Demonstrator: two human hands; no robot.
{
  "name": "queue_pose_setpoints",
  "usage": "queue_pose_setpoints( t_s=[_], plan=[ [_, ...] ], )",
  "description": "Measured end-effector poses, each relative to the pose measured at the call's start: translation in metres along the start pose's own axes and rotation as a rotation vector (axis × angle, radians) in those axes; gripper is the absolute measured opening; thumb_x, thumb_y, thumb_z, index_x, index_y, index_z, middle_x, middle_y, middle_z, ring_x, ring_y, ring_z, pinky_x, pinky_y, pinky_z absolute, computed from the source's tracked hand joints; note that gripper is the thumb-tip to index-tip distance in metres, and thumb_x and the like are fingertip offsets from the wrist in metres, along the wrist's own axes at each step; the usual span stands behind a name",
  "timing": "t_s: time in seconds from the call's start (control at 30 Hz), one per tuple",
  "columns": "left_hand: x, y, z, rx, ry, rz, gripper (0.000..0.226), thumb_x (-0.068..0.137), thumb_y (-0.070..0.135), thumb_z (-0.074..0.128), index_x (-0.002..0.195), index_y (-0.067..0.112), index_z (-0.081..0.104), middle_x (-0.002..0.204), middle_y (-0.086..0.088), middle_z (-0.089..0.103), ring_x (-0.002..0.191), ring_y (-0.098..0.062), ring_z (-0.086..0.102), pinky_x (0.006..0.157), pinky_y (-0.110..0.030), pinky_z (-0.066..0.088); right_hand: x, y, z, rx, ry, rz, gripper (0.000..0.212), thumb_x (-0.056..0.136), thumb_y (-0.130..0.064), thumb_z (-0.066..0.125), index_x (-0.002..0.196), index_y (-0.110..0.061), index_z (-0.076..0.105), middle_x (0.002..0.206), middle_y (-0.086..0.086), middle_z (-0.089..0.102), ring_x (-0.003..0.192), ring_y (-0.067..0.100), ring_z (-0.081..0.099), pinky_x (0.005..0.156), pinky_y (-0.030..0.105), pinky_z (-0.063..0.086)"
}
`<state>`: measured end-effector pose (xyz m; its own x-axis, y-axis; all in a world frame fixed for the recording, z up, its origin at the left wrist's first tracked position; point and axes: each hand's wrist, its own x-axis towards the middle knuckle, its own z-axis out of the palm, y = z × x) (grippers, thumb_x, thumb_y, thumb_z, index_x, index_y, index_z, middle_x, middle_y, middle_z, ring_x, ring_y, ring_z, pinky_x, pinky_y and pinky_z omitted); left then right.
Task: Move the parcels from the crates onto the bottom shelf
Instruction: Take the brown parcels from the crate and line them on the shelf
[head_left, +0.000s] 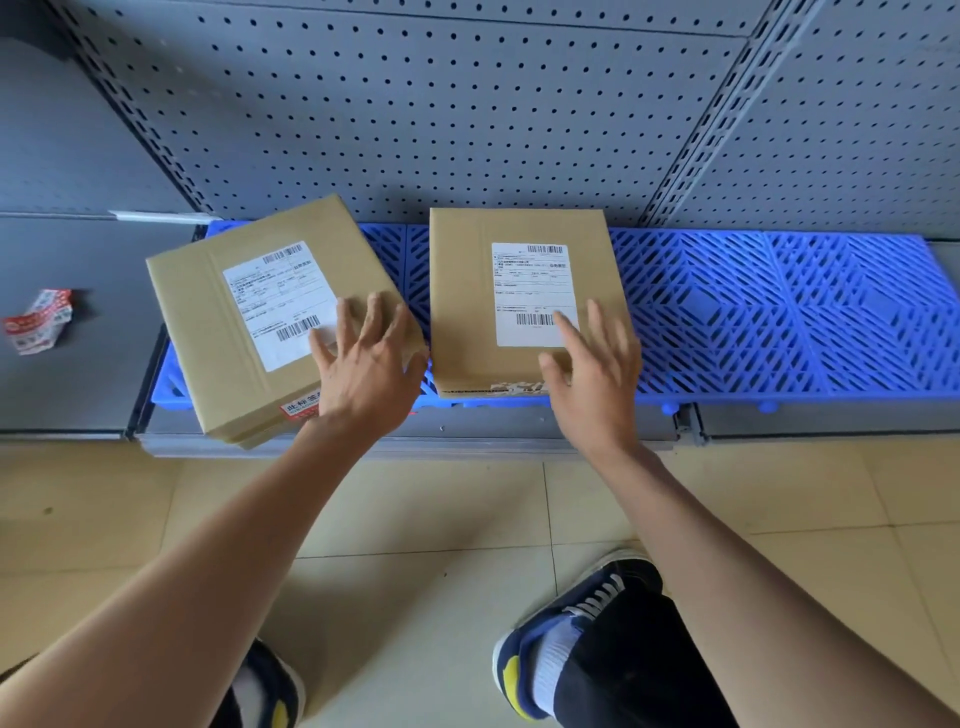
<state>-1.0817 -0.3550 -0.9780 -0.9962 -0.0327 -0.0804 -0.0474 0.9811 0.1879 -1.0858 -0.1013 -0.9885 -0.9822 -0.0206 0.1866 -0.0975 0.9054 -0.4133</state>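
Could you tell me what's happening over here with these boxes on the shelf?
A person is placing two cardboard parcels on the blue grid mat of the bottom shelf. The left hand rests with spread fingers on the left parcel, which sits skewed and overhangs the shelf's front edge. The right hand lies open over the right parcel, which sits square on the mat.

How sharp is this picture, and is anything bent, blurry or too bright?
Head view: wide-angle bending curves the shelf's pegboard uprights; light is soft and even with no glare; the left hand and right hand are slightly motion-blurred; label print on both boxes is too soft to read.
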Motion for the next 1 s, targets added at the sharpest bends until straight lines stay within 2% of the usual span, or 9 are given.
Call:
queue_pose_setpoints(
  t_s=[0.1,0.17,0.27,0.4,0.47,0.6,0.7,0.8,1.0],
  plan=[
    [-0.009,-0.008,0.001,-0.001,0.015,0.040,0.052,0.097,0.035,0.050,0.147,0.027,0.038,0.160,0.003,0.027,0.149,-0.035,0.015,0.109,-0.066,0.024,-0.008,-0.021,0.014,-0.121,-0.183,-0.148,0.063,0.093,-0.051,0.060,0.149,-0.028,0.044,0.161,0.014,0.028,0.146,0.049,0.018,0.111,0.074,0.016],
    [-0.014,-0.017,0.001,-0.026,0.071,0.099,0.046,0.096,0.026,0.056,0.141,0.026,0.048,0.156,0.004,0.035,0.147,-0.034,0.022,0.108,-0.065,0.026,-0.010,-0.030,0.021,-0.243,-0.260,-0.180,0.071,0.090,-0.059,0.059,0.153,-0.033,0.036,0.163,0.013,0.022,0.146,0.053,0.012,0.107,0.080,0.010],
    [-0.020,-0.033,0.001,-0.077,0.122,0.179,0.039,0.089,0.015,0.066,0.127,0.022,0.060,0.149,0.004,0.046,0.143,-0.031,0.032,0.105,-0.062,0.033,-0.010,-0.040,0.024,-0.310,-0.263,-0.179,0.069,0.092,-0.054,0.060,0.153,-0.036,0.034,0.164,0.012,0.021,0.146,0.053,0.011,0.106,0.082,0.008],
    [-0.024,-0.049,-0.001,-0.141,0.088,0.220,0.037,0.091,0.017,0.066,0.127,0.024,0.063,0.151,0.006,0.046,0.147,-0.027,0.030,0.107,-0.060,0.032,-0.007,-0.052,0.026,-0.292,-0.252,-0.139,0.059,0.094,-0.040,0.064,0.149,-0.036,0.043,0.161,0.010,0.030,0.145,0.052,0.017,0.105,0.082,0.009],
    [-0.027,-0.055,-0.004,-0.144,0.051,0.233,0.039,0.092,0.019,0.064,0.130,0.028,0.061,0.153,0.006,0.043,0.149,-0.025,0.027,0.108,-0.062,0.031,-0.006,-0.060,0.026,-0.271,-0.250,-0.129,0.055,0.095,-0.038,0.063,0.147,-0.036,0.046,0.160,0.008,0.032,0.145,0.050,0.018,0.106,0.082,0.008],
    [-0.038,-0.066,-0.017,-0.075,0.017,0.119,0.045,0.099,0.033,0.059,0.143,0.038,0.051,0.166,0.003,0.024,0.156,-0.026,0.007,0.121,-0.064,0.008,-0.007,-0.077,0.027,-0.228,-0.250,-0.148,0.048,0.098,-0.034,0.060,0.144,-0.034,0.050,0.160,0.004,0.033,0.147,0.044,0.018,0.106,0.082,0.008],
    [-0.048,-0.079,-0.022,-0.022,0.005,0.017,0.052,0.099,0.045,0.054,0.149,0.044,0.040,0.166,0.000,0.018,0.155,-0.028,0.004,0.119,-0.063,0.012,-0.012,-0.088,0.028,-0.193,-0.250,-0.155,0.044,0.097,-0.032,0.062,0.141,-0.031,0.054,0.158,0.002,0.037,0.146,0.043,0.020,0.105,0.082,0.009],
    [-0.052,-0.090,-0.020,0.024,-0.023,0.006,0.055,0.100,0.049,0.049,0.152,0.046,0.032,0.164,0.001,0.018,0.153,-0.029,0.005,0.114,-0.061,0.019,-0.017,-0.093,0.029,-0.171,-0.237,-0.147,0.043,0.095,-0.030,0.066,0.136,-0.029,0.058,0.154,0.001,0.042,0.145,0.043,0.023,0.103,0.082,0.011],
    [-0.050,-0.100,-0.021,0.010,-0.009,0.003,0.055,0.102,0.044,0.048,0.154,0.043,0.031,0.164,0.001,0.017,0.153,-0.028,0.003,0.114,-0.060,0.014,-0.021,-0.099,0.032,-0.159,-0.160,-0.172,0.040,0.088,-0.024,0.075,0.127,-0.024,0.066,0.143,0.003,0.055,0.138,0.044,0.036,0.099,0.081,0.021]
  ],
)
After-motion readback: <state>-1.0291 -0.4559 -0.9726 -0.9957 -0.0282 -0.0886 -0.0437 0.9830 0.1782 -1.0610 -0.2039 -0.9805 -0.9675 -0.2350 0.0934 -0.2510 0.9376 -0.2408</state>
